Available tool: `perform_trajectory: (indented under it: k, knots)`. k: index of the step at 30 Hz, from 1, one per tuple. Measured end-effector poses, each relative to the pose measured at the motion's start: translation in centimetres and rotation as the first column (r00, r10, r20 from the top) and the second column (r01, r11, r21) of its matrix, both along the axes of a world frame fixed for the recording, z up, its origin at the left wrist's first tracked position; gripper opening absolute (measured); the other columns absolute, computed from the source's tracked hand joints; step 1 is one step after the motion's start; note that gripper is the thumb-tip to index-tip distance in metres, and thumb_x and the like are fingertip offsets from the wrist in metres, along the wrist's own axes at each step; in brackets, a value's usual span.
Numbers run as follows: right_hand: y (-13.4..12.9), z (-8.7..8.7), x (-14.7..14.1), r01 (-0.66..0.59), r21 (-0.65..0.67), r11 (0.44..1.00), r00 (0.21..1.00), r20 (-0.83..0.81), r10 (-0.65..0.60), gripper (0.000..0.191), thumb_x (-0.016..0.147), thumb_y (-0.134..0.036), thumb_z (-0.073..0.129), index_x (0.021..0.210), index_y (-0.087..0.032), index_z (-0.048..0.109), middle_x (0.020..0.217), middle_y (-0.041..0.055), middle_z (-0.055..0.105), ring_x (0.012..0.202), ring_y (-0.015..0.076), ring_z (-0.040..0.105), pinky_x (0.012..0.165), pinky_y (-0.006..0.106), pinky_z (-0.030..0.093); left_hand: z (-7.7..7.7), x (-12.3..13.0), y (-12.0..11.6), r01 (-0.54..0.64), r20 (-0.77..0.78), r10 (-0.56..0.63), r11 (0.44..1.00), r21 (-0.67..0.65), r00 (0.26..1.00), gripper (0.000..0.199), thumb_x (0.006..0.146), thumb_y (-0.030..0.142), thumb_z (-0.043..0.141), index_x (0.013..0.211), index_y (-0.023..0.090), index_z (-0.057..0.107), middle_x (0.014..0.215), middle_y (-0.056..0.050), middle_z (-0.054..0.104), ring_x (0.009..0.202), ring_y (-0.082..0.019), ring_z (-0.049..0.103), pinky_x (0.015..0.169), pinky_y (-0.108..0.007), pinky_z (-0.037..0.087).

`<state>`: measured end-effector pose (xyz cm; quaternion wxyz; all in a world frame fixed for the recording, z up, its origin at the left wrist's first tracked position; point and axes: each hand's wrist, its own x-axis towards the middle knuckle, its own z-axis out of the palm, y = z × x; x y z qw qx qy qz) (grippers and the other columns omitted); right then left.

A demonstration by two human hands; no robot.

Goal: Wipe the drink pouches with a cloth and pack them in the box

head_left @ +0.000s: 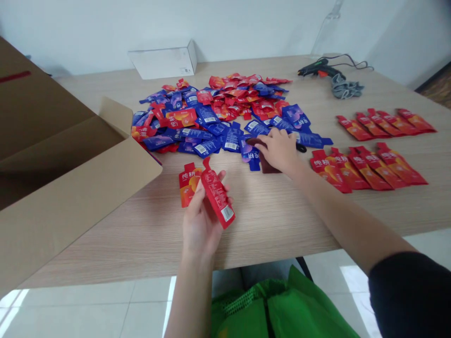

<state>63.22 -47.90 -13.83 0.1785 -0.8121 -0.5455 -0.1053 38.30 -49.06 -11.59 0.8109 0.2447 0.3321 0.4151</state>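
My left hand (203, 220) is closed around a red sachet (218, 197) with a narrow neck, its printed back and barcode facing up. Another red sachet (187, 185) with an orange picture lies on the table just behind that hand. My right hand (280, 149) rests at the front edge of a mixed pile of blue sachets (207, 146) and red sachets (181, 118). Its fingers look slightly spread over a flat dark brown piece (269, 166) and touch or hover by a blue sachet (248, 150); the palm side is hidden.
Two overlapping rows of red sachets, a far row (385, 124) and a near row (368, 169), lie at right. An open cardboard box (81, 188) fills the left. Behind are a white box (164, 63), a glue gun (322, 69) and a grey cloth (347, 88).
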Motion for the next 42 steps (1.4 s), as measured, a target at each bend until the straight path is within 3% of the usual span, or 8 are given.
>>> perform_trajectory:
  k: [6, 11, 19, 26, 31, 35, 38, 42]
  knots:
    - [-2.0, 2.7, -2.9, -0.144, 0.104, 0.984, 0.956, -0.242, 0.165, 0.044, 0.101, -0.049, 0.041, 0.104, -0.022, 0.075, 0.113, 0.0131, 0.063, 0.107, 0.0315, 0.056, 0.093, 0.053, 0.039, -0.9, 0.9, -0.4, -0.048, -0.142, 0.092, 0.957, 0.285, 0.986, 0.051, 0.081, 0.019, 0.075, 0.129, 0.029, 0.060, 0.117, -0.001, 0.067, 0.095, -0.010, 0.064, 0.084, -0.020, 0.051]
    - [-4.5, 5.6, -8.2, -0.517, 0.278, 0.810, 0.337, -0.804, 0.491, 0.021, 0.093, -0.035, 0.056, 0.099, -0.020, 0.070, 0.089, 0.0032, 0.070, 0.082, 0.0193, 0.065, 0.076, 0.034, 0.052, -1.3, 1.4, -0.8, 0.038, -0.276, 0.117, 0.866, 0.499, 0.954, 0.057, 0.079, 0.023, 0.078, 0.131, 0.027, 0.054, 0.126, -0.005, 0.064, 0.110, -0.016, 0.062, 0.096, -0.028, 0.049]
    - [-1.4, 3.3, -9.4, -0.333, 0.523, 0.785, 0.343, -0.708, 0.617, 0.017, 0.088, -0.019, 0.058, 0.097, -0.021, 0.073, 0.100, 0.0023, 0.073, 0.093, 0.0186, 0.067, 0.086, 0.035, 0.054, -1.7, -1.8, -1.2, 0.358, -0.254, -0.297, 0.901, 0.244, 0.921, 0.030, 0.085, 0.037, 0.073, 0.106, 0.016, 0.066, 0.102, -0.011, 0.077, 0.094, -0.025, 0.074, 0.087, -0.039, 0.058]
    - [-0.6, 2.8, -10.3, -0.376, 0.505, 0.777, 0.163, -0.789, 0.592, 0.020, 0.090, -0.033, 0.062, 0.106, -0.019, 0.065, 0.102, 0.0038, 0.072, 0.092, 0.0183, 0.068, 0.084, 0.035, 0.056, -1.2, -2.1, -0.9, 0.240, -0.229, -0.216, 0.967, 0.084, 0.949, 0.024, 0.082, 0.030, 0.075, 0.095, 0.011, 0.068, 0.078, -0.010, 0.078, 0.072, -0.021, 0.076, 0.064, -0.026, 0.061]
    - [0.6, 1.4, -10.7, -0.403, 0.443, 0.801, 0.239, -0.794, 0.559, 0.023, 0.089, -0.027, 0.063, 0.111, -0.022, 0.058, 0.112, 0.0048, 0.070, 0.103, 0.0189, 0.067, 0.090, 0.039, 0.056, -1.4, -2.9, -0.3, 0.329, -0.379, -0.261, 0.936, 0.127, 0.888, 0.028, 0.085, 0.038, 0.072, 0.097, 0.014, 0.066, 0.088, -0.011, 0.079, 0.064, -0.020, 0.074, 0.062, -0.030, 0.061]
    - [4.0, -0.6, -10.3, -0.383, 0.392, 0.836, 0.287, -0.810, 0.512, 0.022, 0.091, -0.019, 0.058, 0.112, -0.022, 0.058, 0.112, 0.0040, 0.070, 0.102, 0.0177, 0.068, 0.091, 0.038, 0.056, -1.9, -4.9, 1.2, 0.354, -0.753, 0.130, 0.823, 0.445, 0.644, 0.036, 0.092, 0.049, 0.057, 0.074, 0.019, 0.068, 0.065, -0.005, 0.071, 0.054, -0.018, 0.063, 0.056, -0.031, 0.051]
    - [6.4, -1.7, -10.2, -0.418, 0.343, 0.841, 0.326, -0.808, 0.491, 0.020, 0.090, -0.017, 0.058, 0.110, -0.020, 0.061, 0.102, 0.0034, 0.072, 0.094, 0.0173, 0.069, 0.086, 0.037, 0.057, -2.8, -6.2, 3.0, 0.463, -0.733, 0.525, 0.569, 0.680, 0.431, 0.022, 0.093, 0.035, 0.056, 0.085, 0.023, 0.073, 0.083, -0.007, 0.072, 0.081, -0.026, 0.064, 0.082, -0.040, 0.049]
    - [7.7, -2.6, -11.3, -0.458, 0.251, 0.853, 0.453, -0.760, 0.467, 0.011, 0.087, -0.014, 0.062, 0.097, -0.015, 0.065, 0.090, 0.0040, 0.071, 0.083, 0.0183, 0.067, 0.080, 0.035, 0.055, -4.1, -6.8, 4.9, 0.624, -0.713, 0.553, 0.389, 0.678, 0.431, 0.021, 0.091, 0.024, 0.055, 0.102, 0.022, 0.073, 0.114, -0.012, 0.069, 0.107, -0.032, 0.058, 0.099, -0.051, 0.042]
